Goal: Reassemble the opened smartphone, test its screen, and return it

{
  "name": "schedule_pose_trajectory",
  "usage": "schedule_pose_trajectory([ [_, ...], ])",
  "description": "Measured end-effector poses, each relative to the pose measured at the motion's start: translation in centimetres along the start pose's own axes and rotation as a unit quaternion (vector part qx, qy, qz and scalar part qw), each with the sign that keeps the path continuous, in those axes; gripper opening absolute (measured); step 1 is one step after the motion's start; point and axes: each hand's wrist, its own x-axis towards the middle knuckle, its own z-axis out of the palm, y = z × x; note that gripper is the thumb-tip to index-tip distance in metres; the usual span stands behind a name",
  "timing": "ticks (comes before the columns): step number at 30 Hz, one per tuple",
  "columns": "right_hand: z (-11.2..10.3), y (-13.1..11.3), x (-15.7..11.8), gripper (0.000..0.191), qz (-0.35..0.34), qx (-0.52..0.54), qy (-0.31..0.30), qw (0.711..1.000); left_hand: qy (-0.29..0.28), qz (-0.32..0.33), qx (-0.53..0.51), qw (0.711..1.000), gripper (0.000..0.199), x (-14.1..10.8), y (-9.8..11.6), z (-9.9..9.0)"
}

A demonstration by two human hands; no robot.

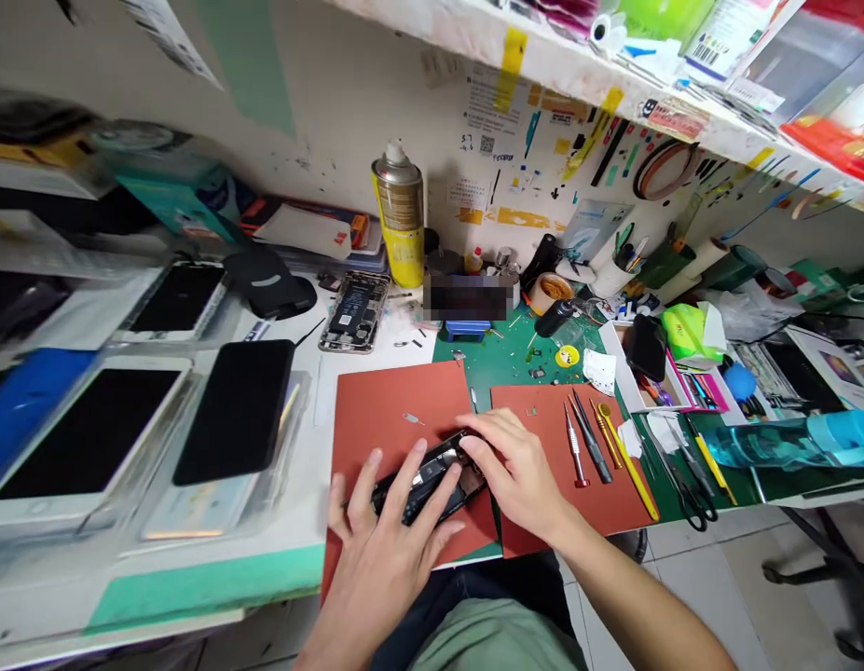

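Observation:
An opened black smartphone (pixel 423 477) lies tilted on the left red-brown mat (pixel 376 401), its battery and inner parts facing up. Spread over it, the fingers of my left hand (pixel 386 550) hold the phone, with the thumb by the near edge. My right hand (pixel 521 471) has its thumb and forefinger closed on the phone's right end; whether a small part is between them is hidden. A SIM eject pin (pixel 413 418) rests beyond the phone. Right of my right hand, several screwdrivers (pixel 591 436) and a yellow-handled tool (pixel 631 466) lie on the second mat (pixel 536 527).
A second opened phone (pixel 354 312) lies behind the mat, near a spray can (pixel 402 214). Phones (pixel 236 410) fill the left side. Scissors (pixel 693 503), a parts box (pixel 631 391) and a blue bottle (pixel 774 438) stand right. A shelf (pixel 578 75) overhangs the bench.

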Motion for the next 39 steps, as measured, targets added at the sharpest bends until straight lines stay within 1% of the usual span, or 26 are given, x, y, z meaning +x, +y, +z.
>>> schedule_pose_trajectory([
  [3,1.1,0.0,1.0,0.022,-0.02,0.005,0.01,1.0,0.011,0.008,-0.009,1.0,0.058,-0.3,-0.4,-0.4],
  [5,1.2,0.2,1.0,0.022,-0.017,-0.002,0.013,1.0,0.046,0.0,-0.032,0.998,0.073,-0.9,-1.0,-0.8],
  [6,1.3,0.2,1.0,0.021,-0.014,-0.004,0.013,1.0,0.07,-0.019,-0.05,0.996,0.08,-1.3,-1.3,-1.1],
  [7,1.2,0.3,1.0,0.021,-0.012,-0.005,0.012,1.0,0.092,-0.052,-0.073,0.992,0.084,-1.7,-1.7,-1.4],
  [8,1.2,0.3,1.0,0.021,-0.011,-0.005,0.011,1.0,0.103,-0.095,-0.098,0.985,0.082,-2.1,-2.1,-1.7],
  [9,1.2,0.2,1.0,0.02,-0.012,-0.004,0.01,1.0,0.099,-0.144,-0.125,0.977,0.076,-2.6,-2.6,-1.9],
  [11,1.1,0.1,1.0,0.019,-0.015,-0.008,0.009,1.0,0.057,-0.226,-0.174,0.957,0.058,-3.3,-3.4,-2.3],
  [12,1.1,0.0,0.9,0.019,-0.017,-0.012,0.008,1.0,0.031,-0.251,-0.193,0.948,0.05,-3.6,-3.7,-2.4],
  [14,0.9,-0.3,0.9,0.019,-0.022,-0.023,0.006,0.999,0.0,-0.273,-0.219,0.937,0.041,-3.8,-4.2,-2.4],
  [17,0.1,-0.3,1.5,0.021,-0.018,-0.043,0.0,0.999,0.002,-0.281,-0.235,0.93,0.036,-3.7,-4.5,-2.0],
  [19,-0.6,0.4,2.9,0.021,0.023,-0.083,0.005,0.996,0.013,-0.28,-0.246,0.928,0.034,-3.3,-4.4,-1.8],
  [22,-1.0,2.2,6.5,0.018,0.097,-0.158,0.021,0.982,0.031,-0.27,-0.263,0.926,0.032,-2.9,-4.1,-1.7],
  [25,0.0,4.3,10.2,0.017,0.143,-0.204,0.023,0.968,0.048,-0.257,-0.271,0.926,0.03,-2.7,-3.8,-1.8],
  [28,1.7,5.4,12.5,0.018,0.19,-0.23,0.016,0.954,0.049,-0.245,-0.277,0.928,0.03,-2.6,-3.8,-1.9],
  [31,2.9,5.6,13.2,0.017,0.232,-0.245,0.016,0.941,0.052,-0.235,-0.283,0.928,0.032,-2.4,-3.8,-2.0],
  [34,3.5,5.5,13.4,0.014,0.264,-0.249,0.021,0.931,0.056,-0.223,-0.293,0.928,0.032,-2.2,-3.9,-2.1],
  [39,4.1,5.4,13.8,0.012,0.287,-0.233,0.032,0.928,0.065,-0.206,-0.296,0.931,0.033,-2.2,-4.0,-2.0],
])
